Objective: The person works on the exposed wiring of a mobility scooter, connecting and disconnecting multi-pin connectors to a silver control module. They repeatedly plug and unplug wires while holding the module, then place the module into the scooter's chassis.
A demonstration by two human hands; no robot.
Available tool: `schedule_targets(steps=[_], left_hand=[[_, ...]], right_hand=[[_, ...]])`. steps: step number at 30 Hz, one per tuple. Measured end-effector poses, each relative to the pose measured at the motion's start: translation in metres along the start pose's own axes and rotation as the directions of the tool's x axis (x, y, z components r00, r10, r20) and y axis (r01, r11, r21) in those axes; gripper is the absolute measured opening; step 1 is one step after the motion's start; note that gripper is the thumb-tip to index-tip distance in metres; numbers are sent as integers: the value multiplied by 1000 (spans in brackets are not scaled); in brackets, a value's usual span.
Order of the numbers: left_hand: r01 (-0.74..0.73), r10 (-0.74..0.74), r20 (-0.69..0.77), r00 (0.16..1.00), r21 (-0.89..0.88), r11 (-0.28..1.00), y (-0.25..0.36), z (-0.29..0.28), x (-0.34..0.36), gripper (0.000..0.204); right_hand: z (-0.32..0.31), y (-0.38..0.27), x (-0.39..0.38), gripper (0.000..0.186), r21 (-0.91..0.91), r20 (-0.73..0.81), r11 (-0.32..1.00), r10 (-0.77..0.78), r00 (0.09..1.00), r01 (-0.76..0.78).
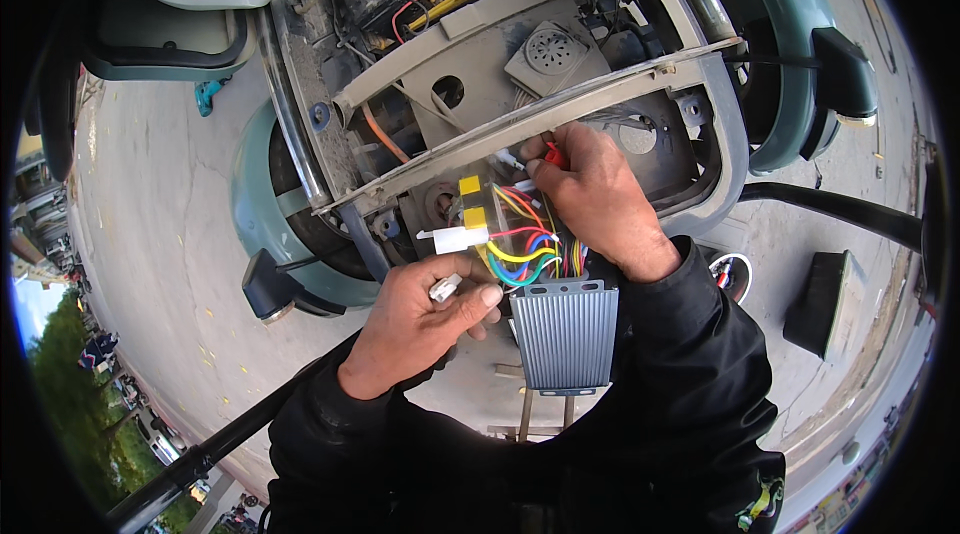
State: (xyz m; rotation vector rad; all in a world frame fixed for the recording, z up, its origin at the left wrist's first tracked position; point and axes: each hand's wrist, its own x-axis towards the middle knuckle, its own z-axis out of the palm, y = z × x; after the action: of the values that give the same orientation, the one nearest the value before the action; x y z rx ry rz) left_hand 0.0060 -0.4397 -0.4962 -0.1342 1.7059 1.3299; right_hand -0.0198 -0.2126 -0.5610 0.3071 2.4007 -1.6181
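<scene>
My left hand (415, 322) is curled closed with a small white plug connector (445, 287) between its fingers. Just beyond its knuckles a larger white connector housing (459, 239) stands at the end of coloured wires (530, 254). These yellow, blue, green and red wires run into the top end of a finned silver controller box (563, 336), which lies below and between my hands. A small red piece, perhaps a connector (555, 156), is pinched between the thumb and fingers of my right hand (598, 192). Close to its fingertips are white connectors (510, 160).
A dusty vehicle frame (480, 124) with a round-grilled speaker-like unit (549, 49) spans the top. Green fenders (790, 24) and dark lamps (268, 286) flank it. A black bin (822, 304) stands on the ground at right; a teal tool (206, 96) lies at left.
</scene>
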Motion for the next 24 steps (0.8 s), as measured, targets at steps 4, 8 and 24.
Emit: schedule_targets(steps=[4, 8, 24], left_hand=[[-13, -9, -163, 987, -137, 990, -4, -4, 5, 29], [-157, 169, -274, 947, 64, 986, -18, 3, 17, 26], [-187, 213, -477, 853, 102, 977, -39, 2, 61, 32]], right_hand=[[-6, -2, 1, 27, 46, 110, 996, 65, 992, -70], [-6, -11, 1, 33, 225, 205, 946, 189, 960, -234], [27, -5, 4, 29, -198, -62, 974, 102, 993, -112]])
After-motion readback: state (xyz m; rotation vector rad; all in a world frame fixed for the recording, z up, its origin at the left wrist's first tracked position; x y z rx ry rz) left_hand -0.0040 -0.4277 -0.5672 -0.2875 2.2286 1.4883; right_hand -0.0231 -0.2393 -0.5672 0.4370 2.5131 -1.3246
